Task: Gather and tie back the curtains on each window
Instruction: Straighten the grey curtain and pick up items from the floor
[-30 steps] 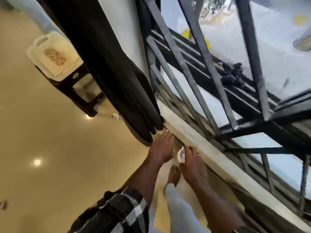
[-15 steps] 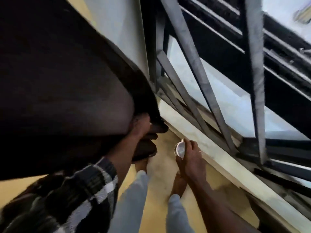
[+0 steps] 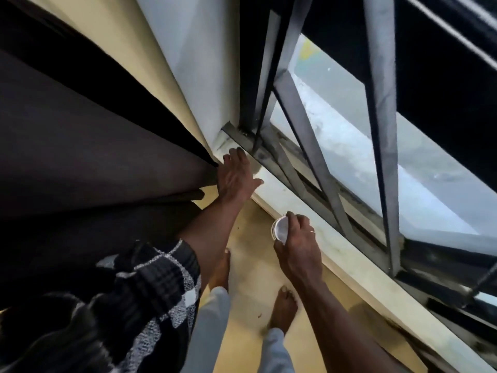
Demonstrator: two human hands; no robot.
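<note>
A dark curtain (image 3: pixel 94 146) fills the left side and drapes over my left forearm. My left hand (image 3: pixel 236 176) lies at the curtain's right edge, by the wall and the corner of the window sill (image 3: pixel 341 246), fingers stretched out and thumb spread; whether any finger hooks the cloth is hidden. My right hand (image 3: pixel 297 246) hovers over the sill and pinches a small round white object (image 3: pixel 279 230). A ring shows on one finger.
A grey metal window grille (image 3: pixel 309 141) with slanted bars runs along the right, with glass behind it. A pale wall strip (image 3: pixel 193 63) separates curtain and window. My bare feet (image 3: pixel 283 308) stand on the yellowish floor close under the sill.
My left hand has left the bunched lower end of the curtain and moved up to its edge by the sill corner, fingers now straight. My right hand still holds the round object.
</note>
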